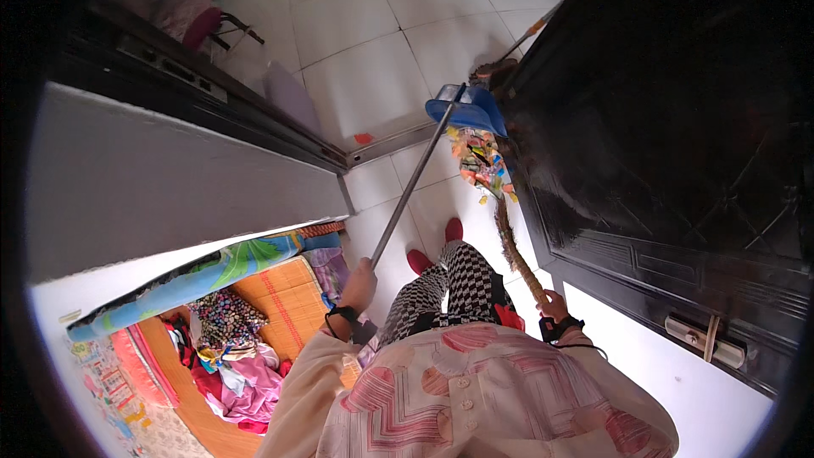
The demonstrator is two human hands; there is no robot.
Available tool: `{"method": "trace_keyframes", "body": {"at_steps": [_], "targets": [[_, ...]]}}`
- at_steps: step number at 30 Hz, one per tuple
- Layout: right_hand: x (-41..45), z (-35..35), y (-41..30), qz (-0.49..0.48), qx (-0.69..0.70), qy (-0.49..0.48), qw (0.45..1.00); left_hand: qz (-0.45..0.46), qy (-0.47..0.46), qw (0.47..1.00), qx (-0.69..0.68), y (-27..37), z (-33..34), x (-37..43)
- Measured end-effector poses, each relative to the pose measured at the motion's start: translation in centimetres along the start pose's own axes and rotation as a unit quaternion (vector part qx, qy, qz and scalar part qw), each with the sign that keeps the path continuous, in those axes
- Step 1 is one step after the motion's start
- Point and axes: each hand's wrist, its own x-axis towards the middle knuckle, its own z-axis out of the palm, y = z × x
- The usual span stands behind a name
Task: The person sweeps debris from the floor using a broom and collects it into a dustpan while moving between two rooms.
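Note:
My left hand (360, 286) grips the end of a long grey handle (410, 187) that runs to a blue plastic dustpan (474, 111) near the door threshold. In my right hand (555, 306) is the bound stalk of a straw hand broom (509, 235), its tip pointing away from me across the tiles. Between the broom's far end and the dustpan's mouth lies a pile of colourful litter scraps (478, 162). A few small yellow bits lie beside the broom tip. Whether any scraps are inside the dustpan, I cannot tell.
A dark panelled door (661, 159) stands at the right, beside the dustpan. Behind it leans another long-handled tool (531, 32). A red scrap (363, 138) lies past the threshold (400, 140). To the left are a rolled mat (191, 286) and piled clothes (238, 369) on an orange mat.

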Motion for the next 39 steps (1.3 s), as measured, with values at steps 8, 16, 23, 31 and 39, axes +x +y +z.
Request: {"method": "trace_keyframes", "body": {"at_steps": [8,16,23,31,39], "targets": [[0.2,-0.1,1.4,0.107,0.309,-0.097,0.940,0.073,0.064,0.995,-0.009,0.2,-0.6,1.9],[9.7,2.0,-6.8,0.129,0.521,-0.180,0.824,-0.020,-0.071,0.968,-0.240,7.7,-5.6,6.2],[13.8,4.7,-17.4,0.136,0.285,-0.106,0.943,-0.113,-0.149,0.895,-0.405,11.1,-7.0,9.1],[6.2,-1.4,-16.6,0.049,0.182,-0.082,0.979,-0.145,-0.203,0.847,-0.469,11.5,-4.5,10.6],[0.1,-4.3,-17.7,-0.207,-0.340,-0.026,0.917,-0.155,-0.153,0.837,-0.502,10.0,-6.0,7.5]]}}
